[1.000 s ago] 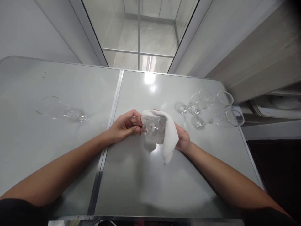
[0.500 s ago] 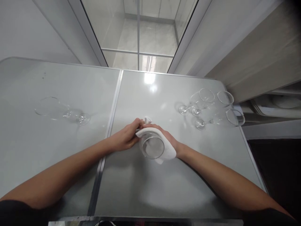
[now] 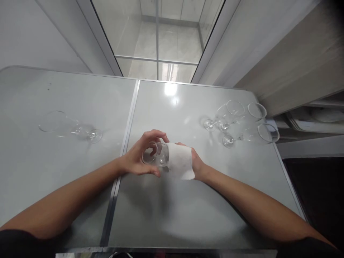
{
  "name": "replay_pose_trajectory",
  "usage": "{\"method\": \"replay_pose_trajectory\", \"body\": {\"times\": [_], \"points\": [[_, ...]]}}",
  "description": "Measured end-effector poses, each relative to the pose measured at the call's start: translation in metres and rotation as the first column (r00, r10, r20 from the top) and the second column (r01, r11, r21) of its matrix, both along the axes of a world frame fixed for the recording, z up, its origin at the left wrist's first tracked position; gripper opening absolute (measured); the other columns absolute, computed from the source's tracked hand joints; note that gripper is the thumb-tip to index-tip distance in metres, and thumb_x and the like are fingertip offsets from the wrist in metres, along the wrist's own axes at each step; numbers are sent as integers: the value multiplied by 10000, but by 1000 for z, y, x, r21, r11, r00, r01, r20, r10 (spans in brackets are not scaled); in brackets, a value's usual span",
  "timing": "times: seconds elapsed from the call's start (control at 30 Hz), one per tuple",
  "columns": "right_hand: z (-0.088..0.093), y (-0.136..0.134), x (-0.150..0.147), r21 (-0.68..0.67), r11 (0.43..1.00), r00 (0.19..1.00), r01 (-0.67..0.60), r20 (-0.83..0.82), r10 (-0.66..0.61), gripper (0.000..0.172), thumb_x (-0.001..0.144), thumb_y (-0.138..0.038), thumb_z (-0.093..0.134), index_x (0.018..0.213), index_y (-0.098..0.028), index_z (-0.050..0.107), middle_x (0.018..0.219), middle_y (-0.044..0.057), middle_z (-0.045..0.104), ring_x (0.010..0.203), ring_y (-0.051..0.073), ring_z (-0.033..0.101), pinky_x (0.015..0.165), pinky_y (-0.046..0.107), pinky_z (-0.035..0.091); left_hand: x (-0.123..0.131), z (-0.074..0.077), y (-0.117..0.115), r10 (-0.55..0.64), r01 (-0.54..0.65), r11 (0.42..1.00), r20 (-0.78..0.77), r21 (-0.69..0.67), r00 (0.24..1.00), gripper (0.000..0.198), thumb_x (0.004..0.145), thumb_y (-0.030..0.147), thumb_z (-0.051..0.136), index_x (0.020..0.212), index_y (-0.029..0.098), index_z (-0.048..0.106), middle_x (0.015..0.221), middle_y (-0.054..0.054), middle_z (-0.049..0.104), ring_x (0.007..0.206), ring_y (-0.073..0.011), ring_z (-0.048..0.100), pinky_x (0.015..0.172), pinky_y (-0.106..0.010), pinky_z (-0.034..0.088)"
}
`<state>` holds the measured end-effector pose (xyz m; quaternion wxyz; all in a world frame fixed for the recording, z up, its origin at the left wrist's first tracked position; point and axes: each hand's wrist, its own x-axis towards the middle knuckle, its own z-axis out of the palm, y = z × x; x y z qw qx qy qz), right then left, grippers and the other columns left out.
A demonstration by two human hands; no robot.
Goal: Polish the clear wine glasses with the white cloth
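Note:
A clear wine glass [image 3: 162, 154] lies sideways above the table, its rim facing left. Its far end, where a stem would be, is hidden in a white cloth [image 3: 180, 162]. My right hand [image 3: 197, 163] grips the glass through this cloth, with most of its fingers covered. Around the rim and bowl curves my left hand [image 3: 143, 152], thumb and fingers spread wide. The thumb is below the bowl, apart from it; whether any fingertip touches the glass I cannot tell.
Several wine glasses [image 3: 266, 133] stand at the right of the grey table [image 3: 215, 211]. One more wine glass [image 3: 94, 135] stands at the left, past the metal seam [image 3: 125, 143]. A glass-paned door [image 3: 169, 43] lies behind; shelves with plates [image 3: 314, 120] are at far right.
The glass has turned, so its rim now faces left instead of toward me. My left hand has moved from the cloth's far end to the rim and spread its fingers.

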<state>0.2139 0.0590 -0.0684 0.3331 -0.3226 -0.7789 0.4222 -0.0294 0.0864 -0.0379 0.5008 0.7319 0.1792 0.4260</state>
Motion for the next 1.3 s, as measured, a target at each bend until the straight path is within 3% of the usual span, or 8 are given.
{"method": "replay_pose_trajectory", "body": {"times": [0.23,0.43,0.6,0.8,0.97,1.13,1.23,1.3], "points": [[6,-1,3,-182,982,986,47,-147,-75,214,839,-388,721,948,-215,657,739,9,663,692,202,648,664,325,549,-2,0,-1,57,-51,997,-107,62,993,731,789,345,846,1420,248,490,1203,-121,571,778,-130,575,584,-236,524],[27,7,-1,-161,977,987,-138,-104,122,267,934,-272,547,1182,-204,619,904,37,679,725,167,616,673,289,526,-1,9,-1,200,-197,979,-43,53,979,530,849,395,787,1301,229,565,1128,-89,557,713,-105,526,540,-225,482],[30,4,-4,4,1000,1000,-15,-11,15,466,897,-218,586,1360,-239,544,1061,76,701,847,203,642,776,348,536,-2,8,-4,343,-342,937,-13,66,939,526,859,444,775,1304,253,569,1134,-79,561,661,-92,517,507,-238,455],[28,1,-9,247,963,993,112,19,-120,516,882,-140,563,1380,-262,511,1238,107,677,1151,283,631,992,482,484,-5,0,-6,444,-446,876,53,184,894,609,819,461,814,1334,254,565,1174,-82,556,699,-96,551,537,-244,510],[29,0,-9,278,951,984,134,76,-161,412,884,-85,468,1257,-231,562,1142,116,688,1088,286,646,926,470,490,-3,4,-4,377,-382,901,62,207,924,644,804,414,839,1365,279,554,1187,-77,563,733,-103,580,567,-244,542],[28,-1,-7,261,946,978,191,32,-206,265,855,-125,528,1088,-229,598,897,61,691,815,239,645,821,434,463,-2,5,-4,282,-286,943,43,171,958,643,827,371,824,1393,262,541,1209,-102,560,759,-115,601,603,-258,571],[25,1,-5,225,969,995,99,-3,-101,228,846,-202,591,1071,-232,613,839,43,689,757,225,638,836,438,470,-3,3,-2,160,-165,974,47,155,986,664,831,347,819,1420,260,524,1216,-117,568,799,-139,621,624,-270,590],[25,4,-2,121,993,999,-19,-44,24,240,853,-262,614,1090,-231,625,868,50,699,794,228,652,826,417,498,-4,2,-1,66,-71,991,53,113,996,679,835,343,815,1436,263,508,1231,-128,569,844,-162,637,664,-294,612]]}}
